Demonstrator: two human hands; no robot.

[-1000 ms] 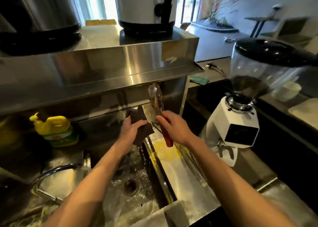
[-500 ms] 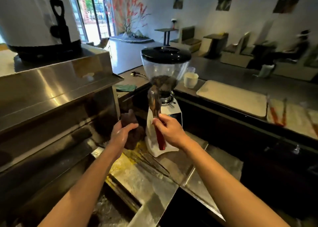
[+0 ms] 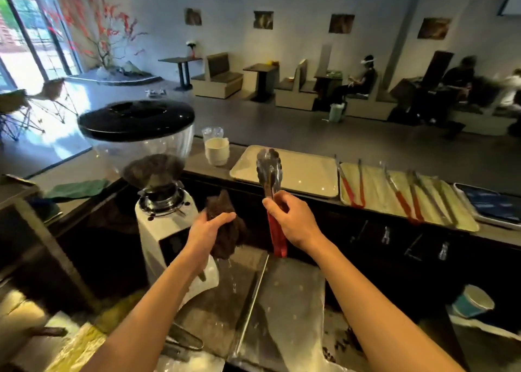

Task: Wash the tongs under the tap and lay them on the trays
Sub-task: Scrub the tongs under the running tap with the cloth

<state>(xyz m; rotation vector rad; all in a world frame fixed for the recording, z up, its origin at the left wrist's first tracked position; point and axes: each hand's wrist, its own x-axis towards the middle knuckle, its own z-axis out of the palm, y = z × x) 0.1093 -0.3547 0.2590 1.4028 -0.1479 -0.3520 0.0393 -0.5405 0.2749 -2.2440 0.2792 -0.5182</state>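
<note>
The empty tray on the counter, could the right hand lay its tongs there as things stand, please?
Probably yes. The right hand holds the red-handled tongs upright just in front of the empty tray, whose surface is bare; nothing stands between them. The left hand with its brown cloth stays off to the side.

Pale walls (image 3: 296, 2) carry small framed pictures (image 3: 263, 19) above booth seats (image 3: 222, 80) and dark tables (image 3: 260, 68). Daylight from glass doors (image 3: 25, 36) floods the grey floor (image 3: 253, 123).

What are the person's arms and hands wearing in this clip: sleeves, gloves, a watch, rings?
Nothing shows. The left hand and right hand are bare, with no gloves. Both forearms are uncovered as far as the frame shows; no sleeve, watch or bracelet is visible. Motion blur leaves rings uncertain.
</note>
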